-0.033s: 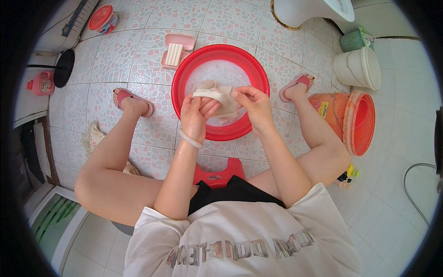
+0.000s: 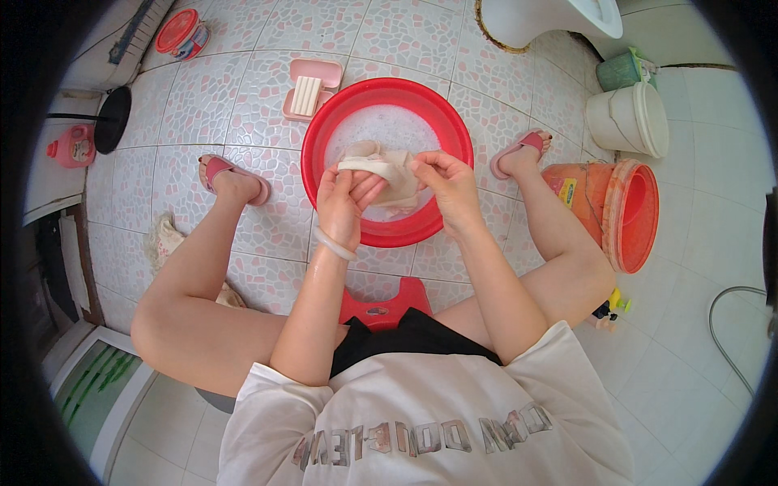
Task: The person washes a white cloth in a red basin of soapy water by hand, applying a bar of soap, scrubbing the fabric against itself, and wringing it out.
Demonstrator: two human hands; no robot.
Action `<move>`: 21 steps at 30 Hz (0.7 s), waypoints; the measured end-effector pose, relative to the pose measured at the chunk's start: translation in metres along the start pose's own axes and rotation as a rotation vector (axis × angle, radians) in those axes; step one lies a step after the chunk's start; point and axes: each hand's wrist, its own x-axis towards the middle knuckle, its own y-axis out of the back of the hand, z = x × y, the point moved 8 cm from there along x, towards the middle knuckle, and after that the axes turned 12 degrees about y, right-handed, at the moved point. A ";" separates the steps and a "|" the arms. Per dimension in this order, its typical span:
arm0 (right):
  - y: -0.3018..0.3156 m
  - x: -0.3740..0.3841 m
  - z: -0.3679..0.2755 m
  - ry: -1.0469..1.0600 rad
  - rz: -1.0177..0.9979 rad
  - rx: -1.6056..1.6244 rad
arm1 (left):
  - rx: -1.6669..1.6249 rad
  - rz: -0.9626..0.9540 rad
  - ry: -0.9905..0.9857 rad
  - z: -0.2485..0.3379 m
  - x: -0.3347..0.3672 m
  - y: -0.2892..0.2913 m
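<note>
A wet cream cloth garment (image 2: 395, 180) is stretched between my hands over a red basin (image 2: 459, 138) of sudsy water (image 2: 381, 125). Its exact kind cannot be made out. My left hand (image 2: 344, 194) grips its rolled edge under the thumb, with the fingers extended beneath. With thumb and forefinger, my right hand (image 2: 450, 186) pinches the garment's right side. The lower part of the cloth hangs down to the suds. A white bangle (image 2: 334, 245) circles my left wrist.
Beyond the basin's left rim lies an open pink soap box (image 2: 320, 71) with a ridged white bar (image 2: 306, 97). I sit over a red stool (image 2: 385, 304). An orange bucket (image 2: 579, 190) and a white bucket (image 2: 620, 121) are at the right; a pink bottle (image 2: 74, 147) stands far left.
</note>
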 end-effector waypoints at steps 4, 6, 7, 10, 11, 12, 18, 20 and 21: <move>0.010 0.005 -0.004 0.097 0.015 -0.018 | -0.001 0.002 -0.012 0.000 0.001 0.002; 0.012 0.007 -0.004 0.096 0.009 -0.021 | -0.006 0.012 -0.008 -0.001 0.002 0.003; 0.011 0.008 -0.004 0.095 0.003 -0.024 | -0.011 0.022 -0.003 -0.001 0.003 0.005; 0.012 0.010 -0.010 0.083 0.018 -0.035 | 0.202 0.080 -0.063 0.003 0.004 0.005; 0.012 0.012 -0.013 0.084 0.018 -0.037 | 0.201 0.078 -0.064 0.001 0.005 0.007; 0.011 0.015 -0.019 0.123 0.000 -0.080 | 0.304 0.014 -0.127 0.003 0.006 0.003; 0.013 0.031 -0.036 0.226 -0.026 -0.183 | 0.470 -0.087 -0.270 -0.005 0.006 0.000; 0.013 0.034 -0.044 0.254 -0.031 -0.193 | 0.445 -0.071 -0.265 -0.005 0.007 0.006; 0.013 0.035 -0.046 0.237 -0.036 -0.184 | 0.432 -0.046 -0.241 -0.005 0.010 0.013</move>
